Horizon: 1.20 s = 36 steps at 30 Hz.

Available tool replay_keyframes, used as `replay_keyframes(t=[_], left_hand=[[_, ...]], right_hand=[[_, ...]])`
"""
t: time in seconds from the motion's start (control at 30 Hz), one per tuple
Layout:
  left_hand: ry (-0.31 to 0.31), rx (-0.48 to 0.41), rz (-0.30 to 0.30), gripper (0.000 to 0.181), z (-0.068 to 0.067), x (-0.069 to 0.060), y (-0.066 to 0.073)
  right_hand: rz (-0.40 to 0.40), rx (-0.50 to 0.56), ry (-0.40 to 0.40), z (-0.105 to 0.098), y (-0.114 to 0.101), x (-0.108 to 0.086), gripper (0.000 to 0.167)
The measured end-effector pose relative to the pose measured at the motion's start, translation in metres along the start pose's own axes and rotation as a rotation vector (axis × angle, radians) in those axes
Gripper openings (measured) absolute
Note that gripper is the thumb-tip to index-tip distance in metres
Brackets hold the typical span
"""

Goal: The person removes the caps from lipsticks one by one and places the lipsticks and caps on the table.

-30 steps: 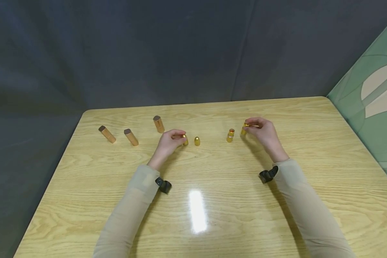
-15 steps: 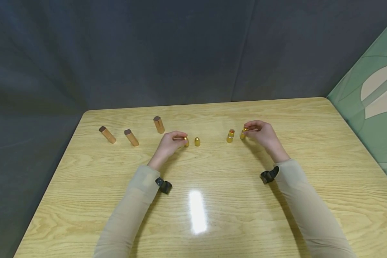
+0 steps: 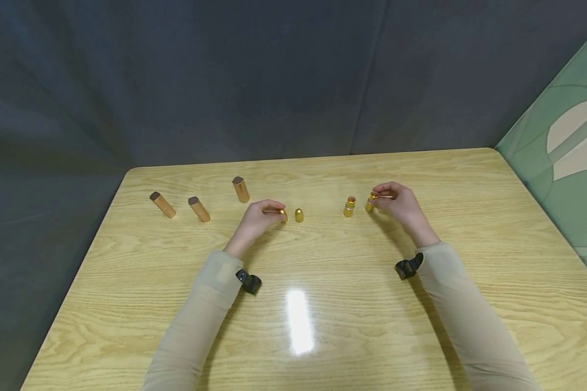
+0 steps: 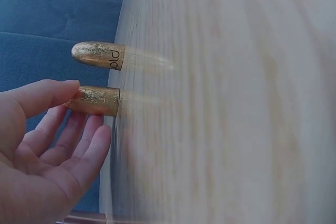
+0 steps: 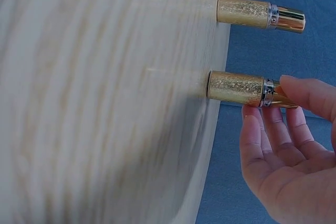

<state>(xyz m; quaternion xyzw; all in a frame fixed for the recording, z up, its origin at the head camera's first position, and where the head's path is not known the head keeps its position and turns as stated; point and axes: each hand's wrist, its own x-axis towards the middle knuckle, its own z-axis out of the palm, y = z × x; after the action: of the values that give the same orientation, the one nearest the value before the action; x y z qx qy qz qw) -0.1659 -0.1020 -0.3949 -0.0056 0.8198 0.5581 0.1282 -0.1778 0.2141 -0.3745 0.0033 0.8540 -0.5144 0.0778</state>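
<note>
Placement seems in hand: left hand [image 3: 256, 219] pinches a gold cap [image 4: 98, 100], right hand [image 3: 401, 205] a gold tube [image 5: 236, 87], both upright on the worktop [image 3: 367, 315]; next likely calls for gentle release

Both hands [image 3: 258, 218] [image 3: 399, 203] forward, apparently in fingertip pinches.

Left hand [image 4: 44, 166] hides rounded top of gold cap [image 4: 98, 100] from us; hand runs off left edge of left wrist view. Right hand [image 5: 294, 174] covers part of upper end of gold tube [image 5: 236, 87]. On neighbouring cap [image 4: 101, 56] we read "old", cannot tell whether more letters wrap round. Bottom edge crops copper tube [image 4: 86, 218] to sliver. Tabletop [image 4: 236, 103] grain blurs in left wrist view. Sleeves [image 3: 193, 315] cut off by head view's bottom edge.
</note>
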Motion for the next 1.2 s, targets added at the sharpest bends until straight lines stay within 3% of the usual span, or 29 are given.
replay_keyframes(t=[0.83,1.2], left_hand=[[-0.023,-0.032,-0.008,0.037,0.001,0.001,-0.002],[-0.016,0.13,0.033,0.039,-0.009,-0.006,0.005]], right_hand=[[0.023,-0.018,-0.035,0.001,-0.001,-0.001,0.031],[0.026,-0.034,-0.047,0.002,-0.001,-0.001,0.033]])
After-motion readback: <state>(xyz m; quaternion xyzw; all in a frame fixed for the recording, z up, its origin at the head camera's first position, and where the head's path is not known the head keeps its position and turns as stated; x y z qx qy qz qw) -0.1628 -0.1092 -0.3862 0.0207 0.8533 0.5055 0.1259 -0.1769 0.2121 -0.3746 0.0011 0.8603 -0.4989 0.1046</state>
